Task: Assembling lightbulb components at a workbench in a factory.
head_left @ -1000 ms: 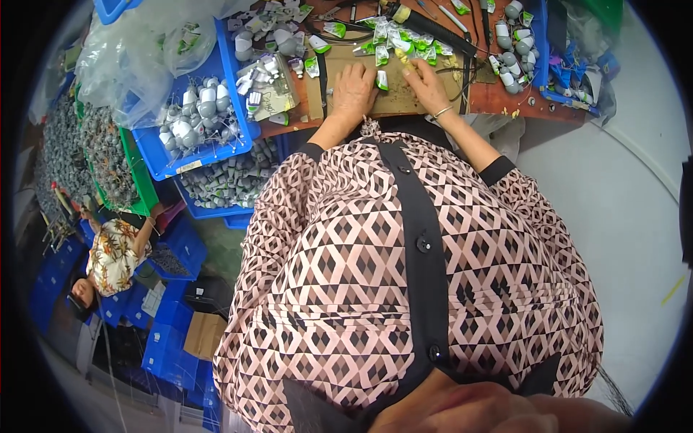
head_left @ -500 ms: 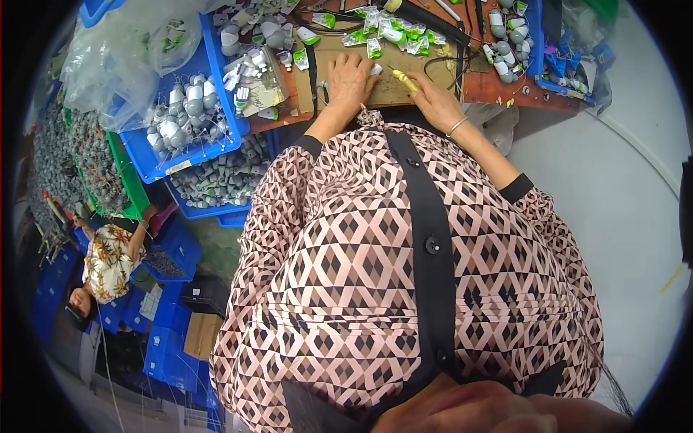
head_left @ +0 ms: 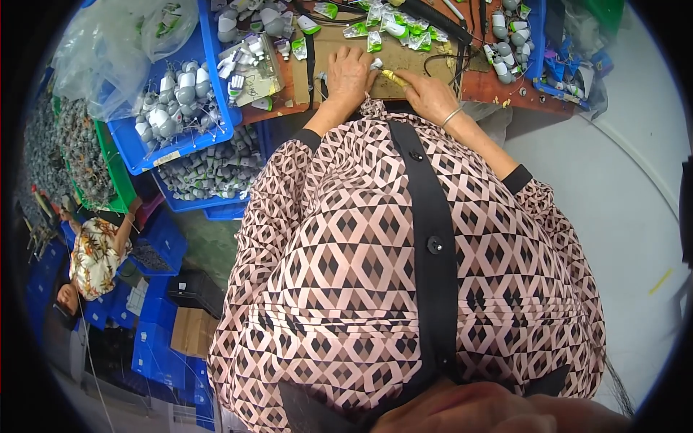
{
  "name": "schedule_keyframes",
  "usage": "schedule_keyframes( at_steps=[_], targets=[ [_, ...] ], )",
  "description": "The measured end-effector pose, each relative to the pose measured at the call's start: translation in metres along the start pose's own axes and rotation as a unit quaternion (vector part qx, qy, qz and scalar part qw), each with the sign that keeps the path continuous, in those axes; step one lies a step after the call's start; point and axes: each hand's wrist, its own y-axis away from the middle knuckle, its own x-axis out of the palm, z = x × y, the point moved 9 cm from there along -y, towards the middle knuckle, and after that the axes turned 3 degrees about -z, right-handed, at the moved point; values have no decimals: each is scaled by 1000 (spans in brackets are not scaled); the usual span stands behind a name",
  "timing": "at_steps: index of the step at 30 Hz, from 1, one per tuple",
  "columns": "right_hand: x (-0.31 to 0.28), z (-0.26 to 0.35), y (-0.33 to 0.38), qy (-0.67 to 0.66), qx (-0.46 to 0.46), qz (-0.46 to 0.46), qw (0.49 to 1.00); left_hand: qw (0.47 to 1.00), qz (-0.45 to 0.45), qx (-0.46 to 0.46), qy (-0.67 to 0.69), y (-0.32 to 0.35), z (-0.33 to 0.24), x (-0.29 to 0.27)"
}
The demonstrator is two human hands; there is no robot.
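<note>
My left hand point(head_left: 348, 78) is closed and pressed down on a brown cardboard sheet point(head_left: 413, 63) at the bench's front edge. Beside its thumb a small white part point(head_left: 375, 65) sticks out; the palm hides the rest, so its kind is unclear. My right hand point(head_left: 432, 97) grips a slim yellow-handled tool point(head_left: 393, 77) whose narrow front end meets the white part. Just beyond lie several small white-and-green pieces point(head_left: 397, 29).
On the left, a blue bin point(head_left: 137, 169) holds grey-and-white bulb-shaped parts point(head_left: 173, 108), with another bin below. A white box point(head_left: 256, 79) with small white parts stands left of my hand. Black cables point(head_left: 433, 20) cross the back. Further left, a co-worker point(head_left: 97, 252) sits by green-edged heaps.
The yellow-handled tool has moved left and its tip now reaches the white part. My right hand shifted slightly left with it; the left hand stays nearly in place.
</note>
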Motion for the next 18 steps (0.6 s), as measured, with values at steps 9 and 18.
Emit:
schedule_keyframes(
  at_steps=[9,18],
  targets=[
    [3,-3,2,42,0,18,999,1000,11,2,-10,2,-6,4],
    [13,20,-11,184,-31,107,976,999,32,4,-11,5,-3,13]
  ],
)
